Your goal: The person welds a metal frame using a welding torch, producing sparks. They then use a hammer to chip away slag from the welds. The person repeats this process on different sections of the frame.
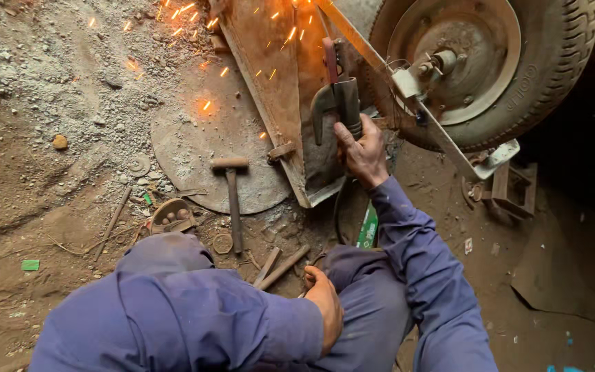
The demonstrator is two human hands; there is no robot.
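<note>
My right hand (361,151) grips a welding electrode holder (339,96) with its rod pointed up at a rusty steel frame (270,89). Orange sparks (194,14) scatter over the ground at the top left. My left hand (325,303) rests on my knee, fingers curled, holding nothing that I can see. Both arms wear blue sleeves. A cable (339,213) runs down from the holder toward my legs.
A wheel with a worn tyre (518,76) stands at the top right, a light metal bar (442,131) across it. A hammer (232,193) lies on a round metal plate (187,151). Rods (280,267), a small bowl of bits (171,215) and stones litter the dirt.
</note>
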